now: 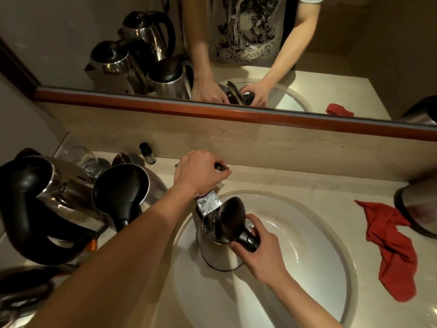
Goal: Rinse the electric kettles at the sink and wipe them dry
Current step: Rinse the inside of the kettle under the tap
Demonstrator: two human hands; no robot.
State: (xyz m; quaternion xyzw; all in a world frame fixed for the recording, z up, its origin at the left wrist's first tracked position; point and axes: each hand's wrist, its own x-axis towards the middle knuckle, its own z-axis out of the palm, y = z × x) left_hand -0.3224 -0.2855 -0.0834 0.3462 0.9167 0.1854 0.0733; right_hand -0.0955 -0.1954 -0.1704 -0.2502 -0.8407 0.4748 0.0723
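The right hand [257, 254] is nearest, its fingers curled around the black plastic handle [248, 240] of the small steel electric kettle [220, 252], which stands upright inside the white oval sink basin [307, 256], toward the basin's far-left rim. The kettle's black hinged lid [230, 218] is tipped up and open, and its mouth faces up, right beneath the square chrome tap spout [208, 203]; water seems to be gathering inside, though the stream itself is hard to make out.

Beyond it, the left hand [201, 171] reaches over the basin's far rim, fingers bent and closed on the dark tap lever [221, 167]. So the kettle lies just below and nearer than the left fingers, with its long axis vertical, while the right hand already carries it. My guess is that the left hand governs the flow and the right will tilt the kettle to swill and pour.

A crumpled red cloth [392, 252] lies on the beige stone counter [295, 183] at the basin's right edge, near a further steel kettle [416, 209] at the counter's right end. At the left end, two large steel kettles with black handles [59, 209] crowd together. Behind them, near the back edge, stand a clear drinking glass [82, 159] and a small dark bottle [147, 153].
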